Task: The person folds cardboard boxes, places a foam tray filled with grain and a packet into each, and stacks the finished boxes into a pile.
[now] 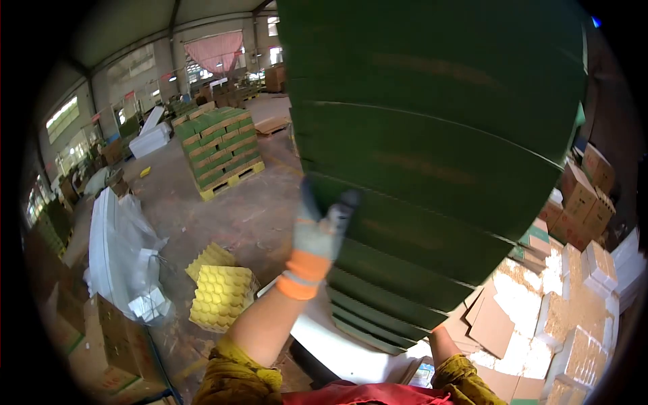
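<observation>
A tall stack of green cartons (432,155) rises right in front of me, filling the middle and upper right of the view. My left hand (322,223), in a grey glove with dark fingertips and an orange cuff, is at the stack's left edge. It is slightly blurred, with its thumb spread apart from the fingers over the green face. My right hand is hidden behind the stack's lower right corner; only the forearm and a sliver of orange cuff (439,330) show. Below the stack lies a white surface (331,344).
Yellow egg-crate trays (223,290) sit on the floor at left, near wrapped white foam sheets (115,250). Farther back stands a pallet of green-and-brown cartons (219,145). At right are flat cardboard pieces (491,320) and piled brown boxes (580,202). An open carton (115,344) stands lower left.
</observation>
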`<state>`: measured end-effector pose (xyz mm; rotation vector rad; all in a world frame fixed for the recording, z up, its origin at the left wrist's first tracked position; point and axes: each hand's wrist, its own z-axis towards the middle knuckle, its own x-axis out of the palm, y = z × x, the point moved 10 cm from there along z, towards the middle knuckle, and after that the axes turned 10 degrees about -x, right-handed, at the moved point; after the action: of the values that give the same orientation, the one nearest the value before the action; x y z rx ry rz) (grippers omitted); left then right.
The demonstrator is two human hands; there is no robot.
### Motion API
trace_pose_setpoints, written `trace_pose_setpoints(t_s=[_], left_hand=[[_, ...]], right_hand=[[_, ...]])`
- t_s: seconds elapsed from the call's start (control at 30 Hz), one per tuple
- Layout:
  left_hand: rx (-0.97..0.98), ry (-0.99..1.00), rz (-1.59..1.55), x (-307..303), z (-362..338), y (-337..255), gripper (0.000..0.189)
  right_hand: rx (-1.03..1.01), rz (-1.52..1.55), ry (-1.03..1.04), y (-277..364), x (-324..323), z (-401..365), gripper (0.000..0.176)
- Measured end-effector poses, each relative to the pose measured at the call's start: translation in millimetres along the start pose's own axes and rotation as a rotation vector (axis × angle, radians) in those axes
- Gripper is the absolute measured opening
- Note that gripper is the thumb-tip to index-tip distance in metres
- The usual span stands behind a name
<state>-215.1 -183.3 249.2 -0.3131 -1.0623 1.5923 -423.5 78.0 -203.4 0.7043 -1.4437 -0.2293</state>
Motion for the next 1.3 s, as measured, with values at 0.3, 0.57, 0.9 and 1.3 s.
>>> trace_pose_setpoints(t_s=[0.3, 0.57, 0.9, 1.3], left_hand=[[0.353, -0.235, 0.806, -115, -18, -53, 0.048], [0.150, -0.037, 0.230, -253, 46, -16, 0.052], [0.129, -0.271, 0.228, -278, 114, -20, 0.052], [0.172, -0.385, 0.421, -290, 168, -5, 0.055]], right_hand=[[-0.339, -0.449, -0.200, -104, -15, -30, 0.040], [-0.322, -0.983, -0.463, -132, 75, -53, 0.036], [-0.306, -1.029, -0.392, -154, 153, -9, 0.037], [-0.318, -0.998, -0.384, -202, 152, 45, 0.045]])
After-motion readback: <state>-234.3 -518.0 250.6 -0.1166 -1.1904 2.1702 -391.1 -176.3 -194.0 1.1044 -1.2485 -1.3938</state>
